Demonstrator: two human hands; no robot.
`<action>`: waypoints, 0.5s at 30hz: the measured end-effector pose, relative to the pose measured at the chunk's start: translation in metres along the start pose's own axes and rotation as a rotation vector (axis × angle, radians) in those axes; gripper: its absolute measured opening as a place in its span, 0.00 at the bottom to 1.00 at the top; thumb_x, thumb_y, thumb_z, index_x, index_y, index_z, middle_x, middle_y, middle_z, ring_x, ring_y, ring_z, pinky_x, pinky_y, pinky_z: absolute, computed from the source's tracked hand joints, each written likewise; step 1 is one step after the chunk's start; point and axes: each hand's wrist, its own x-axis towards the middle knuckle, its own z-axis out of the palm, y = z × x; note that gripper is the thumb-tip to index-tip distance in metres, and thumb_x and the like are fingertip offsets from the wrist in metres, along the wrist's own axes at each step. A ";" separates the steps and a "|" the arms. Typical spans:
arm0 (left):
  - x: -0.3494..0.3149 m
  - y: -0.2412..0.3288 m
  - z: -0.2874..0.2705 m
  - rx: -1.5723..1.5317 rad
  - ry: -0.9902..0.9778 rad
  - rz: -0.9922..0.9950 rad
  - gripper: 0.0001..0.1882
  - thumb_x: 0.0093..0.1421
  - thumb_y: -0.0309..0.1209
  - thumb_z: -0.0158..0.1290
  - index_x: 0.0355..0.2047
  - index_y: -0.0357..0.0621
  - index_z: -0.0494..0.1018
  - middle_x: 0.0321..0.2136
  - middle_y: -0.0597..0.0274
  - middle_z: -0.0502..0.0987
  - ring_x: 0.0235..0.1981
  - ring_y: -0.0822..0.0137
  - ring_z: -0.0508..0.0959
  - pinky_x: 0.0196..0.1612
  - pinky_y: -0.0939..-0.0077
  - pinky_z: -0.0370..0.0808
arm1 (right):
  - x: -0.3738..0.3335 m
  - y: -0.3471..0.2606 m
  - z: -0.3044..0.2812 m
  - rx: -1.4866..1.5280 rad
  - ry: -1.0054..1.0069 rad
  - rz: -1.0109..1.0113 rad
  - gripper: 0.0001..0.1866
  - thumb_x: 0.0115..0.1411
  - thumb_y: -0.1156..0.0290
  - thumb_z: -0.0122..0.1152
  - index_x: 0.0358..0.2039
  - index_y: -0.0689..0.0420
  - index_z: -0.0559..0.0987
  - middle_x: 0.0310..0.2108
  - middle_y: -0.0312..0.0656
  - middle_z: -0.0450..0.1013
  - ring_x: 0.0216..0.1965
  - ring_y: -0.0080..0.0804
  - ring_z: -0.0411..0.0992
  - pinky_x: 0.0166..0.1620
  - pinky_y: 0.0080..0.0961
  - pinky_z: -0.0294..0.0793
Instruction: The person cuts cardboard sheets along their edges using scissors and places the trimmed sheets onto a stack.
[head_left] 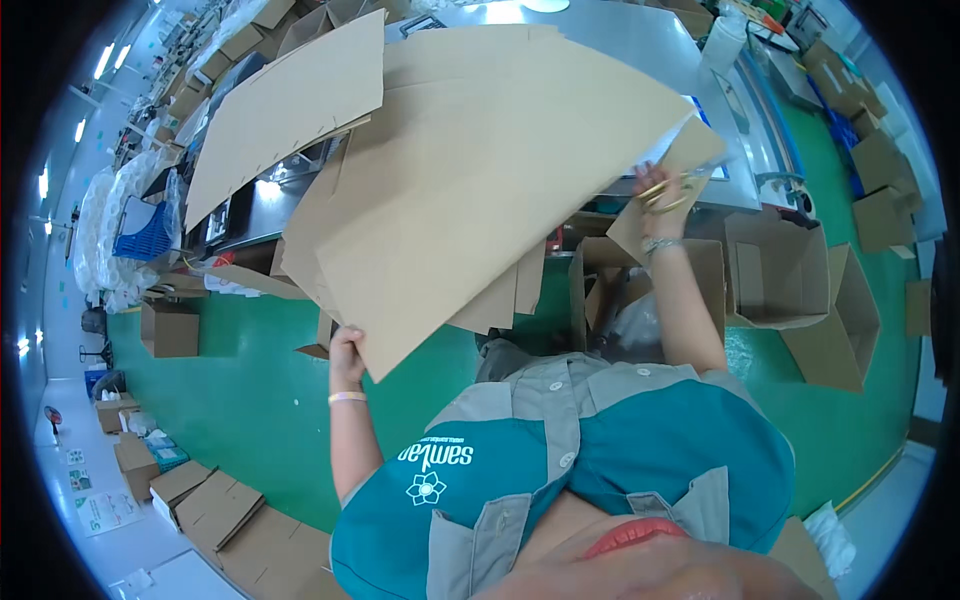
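A large flat cardboard sheet (500, 150) slants across the metal table, its near corner hanging past the table's front edge. My left hand (347, 357) is closed on that near left corner. At the sheet's right end, my right hand (664, 205) is closed around scissors (654, 194) with gold-coloured loop handles; their blades are hard to make out. Beside this hand, a smaller cardboard flap (690, 148) sticks out to the right. Whether my right fingers also grip cardboard is unclear. More cardboard layers (500, 300) show beneath the large sheet.
Another cardboard sheet (290, 115) lies to the left on the table (625, 45). Open cartons (775, 268) stand below the table's right side, one close to my right forearm. A blue basket (142, 232) and plastic wrap are at far left. Flattened cartons (225, 515) lie at lower left.
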 end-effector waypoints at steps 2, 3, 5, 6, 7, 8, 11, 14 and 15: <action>0.017 0.020 -0.024 0.139 -0.036 -0.076 0.06 0.35 0.22 0.43 0.18 0.37 0.66 0.25 0.53 0.72 0.28 0.59 0.74 0.36 0.67 0.73 | 0.010 -0.028 -0.017 0.171 0.139 -0.121 0.21 0.56 0.52 0.43 0.35 0.59 0.66 0.30 0.40 0.67 0.30 0.29 0.67 0.27 0.21 0.67; 0.030 0.027 -0.038 0.140 -0.034 -0.074 0.06 0.35 0.22 0.43 0.18 0.37 0.66 0.25 0.53 0.72 0.28 0.59 0.74 0.36 0.67 0.73 | 0.005 -0.044 -0.013 0.161 0.240 -0.231 0.17 0.56 0.55 0.46 0.33 0.59 0.66 0.26 0.39 0.66 0.26 0.26 0.66 0.24 0.19 0.66; 0.062 0.037 -0.053 0.254 -0.002 -0.098 0.16 0.37 0.24 0.40 0.30 0.35 0.67 0.32 0.53 0.72 0.34 0.57 0.73 0.39 0.64 0.73 | 0.008 -0.058 -0.055 -0.027 0.236 -0.139 0.07 0.49 0.72 0.55 0.28 0.56 0.67 0.18 0.34 0.63 0.15 0.21 0.62 0.13 0.14 0.58; 0.069 0.042 -0.046 0.198 -0.146 -0.066 0.13 0.44 0.29 0.44 0.30 0.36 0.68 0.32 0.54 0.72 0.36 0.60 0.73 0.42 0.64 0.71 | 0.001 -0.063 -0.065 -0.126 0.234 -0.144 0.07 0.49 0.72 0.55 0.28 0.57 0.67 0.16 0.33 0.63 0.14 0.20 0.63 0.11 0.12 0.57; 0.074 0.047 -0.023 0.205 -0.160 -0.077 0.13 0.44 0.29 0.44 0.30 0.36 0.68 0.32 0.54 0.72 0.36 0.60 0.73 0.42 0.64 0.71 | -0.005 -0.068 -0.079 -0.162 0.261 -0.138 0.06 0.48 0.73 0.55 0.26 0.56 0.67 0.16 0.34 0.65 0.15 0.22 0.64 0.12 0.14 0.59; 0.075 0.047 0.006 -0.064 -0.258 0.004 0.18 0.48 0.37 0.43 0.35 0.36 0.66 0.36 0.53 0.71 0.39 0.59 0.71 0.45 0.63 0.68 | -0.017 -0.070 -0.083 -0.119 0.339 -0.150 0.06 0.48 0.73 0.55 0.25 0.57 0.67 0.16 0.35 0.65 0.15 0.22 0.64 0.13 0.15 0.61; 0.076 0.008 0.066 -0.510 -0.452 0.102 0.32 0.51 0.53 0.40 0.43 0.35 0.62 0.43 0.50 0.67 0.46 0.58 0.66 0.51 0.61 0.61 | -0.050 -0.069 -0.102 0.026 0.407 -0.149 0.05 0.47 0.75 0.54 0.24 0.57 0.67 0.16 0.36 0.66 0.15 0.24 0.65 0.15 0.17 0.64; 0.052 -0.070 0.145 -0.790 -0.532 -0.015 0.45 0.47 0.64 0.36 0.51 0.34 0.54 0.53 0.48 0.56 0.55 0.55 0.55 0.57 0.57 0.51 | -0.087 -0.055 -0.117 0.115 0.423 -0.093 0.03 0.47 0.75 0.53 0.21 0.57 0.68 0.17 0.38 0.67 0.16 0.27 0.66 0.18 0.20 0.69; 0.036 -0.095 0.170 -0.779 -0.590 -0.137 0.45 0.46 0.63 0.40 0.52 0.34 0.53 0.54 0.48 0.54 0.56 0.54 0.54 0.57 0.57 0.50 | -0.096 -0.045 -0.118 0.181 0.428 -0.027 0.03 0.47 0.75 0.52 0.22 0.58 0.68 0.17 0.38 0.67 0.16 0.28 0.66 0.18 0.21 0.69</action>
